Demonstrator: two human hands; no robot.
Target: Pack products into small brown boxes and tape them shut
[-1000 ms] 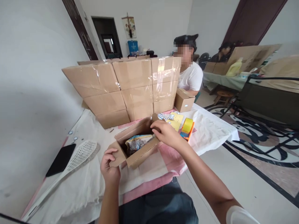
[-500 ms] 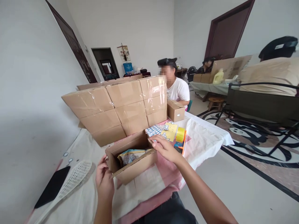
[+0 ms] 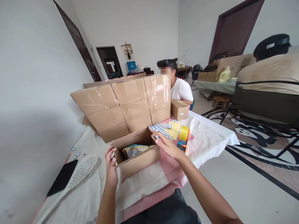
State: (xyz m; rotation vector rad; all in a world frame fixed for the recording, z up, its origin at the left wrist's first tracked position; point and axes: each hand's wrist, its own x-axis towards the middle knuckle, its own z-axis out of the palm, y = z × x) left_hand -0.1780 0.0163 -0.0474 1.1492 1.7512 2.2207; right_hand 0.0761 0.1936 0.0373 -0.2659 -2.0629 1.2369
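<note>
Centrally on the cloth-covered surface [image 3: 210, 137] sits an open cardboard box [image 3: 137, 155] with a packet [image 3: 133, 151] inside. Left hand [image 3: 111, 166] touches the box's left end, fingers loosely spread; right hand [image 3: 165, 144] lies flat, fingers extended, on its right flap, beside a tape dispenser [image 3: 184, 137].

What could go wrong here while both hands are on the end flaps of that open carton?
The packet stands high inside the open carton; a flap folded by the left hand or right hand might crush or snag it. The tape dispenser and sticker sheets lie just past the right hand, so a sweep of that arm could knock them. The carton sits near the table's front edge and might slide off.
</note>
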